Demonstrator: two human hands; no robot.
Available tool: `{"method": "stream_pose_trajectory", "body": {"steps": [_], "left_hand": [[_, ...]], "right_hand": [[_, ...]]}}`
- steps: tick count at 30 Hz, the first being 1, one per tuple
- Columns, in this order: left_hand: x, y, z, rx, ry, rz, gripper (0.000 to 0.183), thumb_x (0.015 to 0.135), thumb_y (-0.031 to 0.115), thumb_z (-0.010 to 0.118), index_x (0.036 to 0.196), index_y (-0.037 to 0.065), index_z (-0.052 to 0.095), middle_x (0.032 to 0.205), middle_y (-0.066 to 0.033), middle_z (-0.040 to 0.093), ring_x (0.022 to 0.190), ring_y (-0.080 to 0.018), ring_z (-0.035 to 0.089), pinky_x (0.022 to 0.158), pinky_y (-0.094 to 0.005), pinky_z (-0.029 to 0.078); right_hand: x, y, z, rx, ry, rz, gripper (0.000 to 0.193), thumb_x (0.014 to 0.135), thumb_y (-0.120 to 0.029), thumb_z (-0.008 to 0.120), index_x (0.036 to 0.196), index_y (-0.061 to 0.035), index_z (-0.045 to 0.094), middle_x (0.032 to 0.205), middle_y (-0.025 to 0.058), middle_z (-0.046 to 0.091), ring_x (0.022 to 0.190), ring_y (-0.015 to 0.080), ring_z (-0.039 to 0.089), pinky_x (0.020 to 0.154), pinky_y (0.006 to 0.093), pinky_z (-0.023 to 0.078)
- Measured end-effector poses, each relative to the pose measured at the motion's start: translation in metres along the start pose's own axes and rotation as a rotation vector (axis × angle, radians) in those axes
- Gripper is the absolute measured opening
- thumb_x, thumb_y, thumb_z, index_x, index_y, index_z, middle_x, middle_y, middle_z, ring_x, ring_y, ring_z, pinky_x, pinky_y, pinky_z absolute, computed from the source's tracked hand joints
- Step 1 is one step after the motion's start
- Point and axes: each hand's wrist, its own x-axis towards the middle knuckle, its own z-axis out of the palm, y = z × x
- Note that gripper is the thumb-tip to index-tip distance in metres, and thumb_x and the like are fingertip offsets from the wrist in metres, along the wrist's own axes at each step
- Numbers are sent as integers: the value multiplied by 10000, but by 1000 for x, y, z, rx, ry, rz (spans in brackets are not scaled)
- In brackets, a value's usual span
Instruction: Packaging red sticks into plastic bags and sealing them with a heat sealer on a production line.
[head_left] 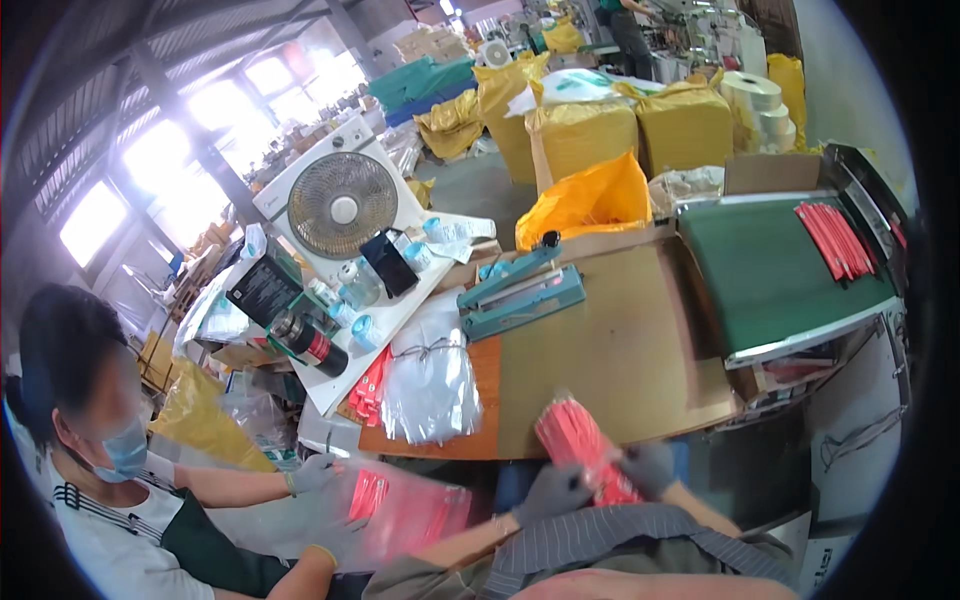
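Both my hands wear grey gloves and are close together at the near edge of the table. They are around a bundle of slim red packets, which points up and away from me. My left hand has its fingers curled at the bundle's near left side. My right hand grips its right side, slightly blurred. A brown board lies on the table just beyond the bundle. To my left, a co-worker's gloved hands hold a clear plastic bag with red packets in it.
A blue hand sealer stands at the table's far side, near a stack of clear bags. A fan, a black flask and bottles stand on a white surface. At right, red packets lie on a green conveyor belt.
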Motion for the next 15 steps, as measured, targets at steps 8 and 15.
{"method": "stream_pose_trajectory", "body": {"steps": [8, 15], "left_hand": [[150, 10, -122, 476, 324, 57, 224, 861, 242, 579, 853, 19, 611, 613, -120, 595, 539, -253, 578, 552, -357, 446], [187, 5, -136, 533, 545, 314, 236, 859, 217, 510, 830, 18, 635, 689, -148, 651, 582, -242, 627, 568, -351, 480]], "right_hand": [[138, -101, -110, -64, 251, -340, 93, 751, -86, 601, 842, -75, 585, 677, 142, 604, 644, 327, 607, 571, 404, 465], [194, -88, -131, -171, 426, -267, 53, 733, -81, 562, 767, -44, 576, 690, 164, 588, 642, 330, 576, 597, 397, 456]]}}
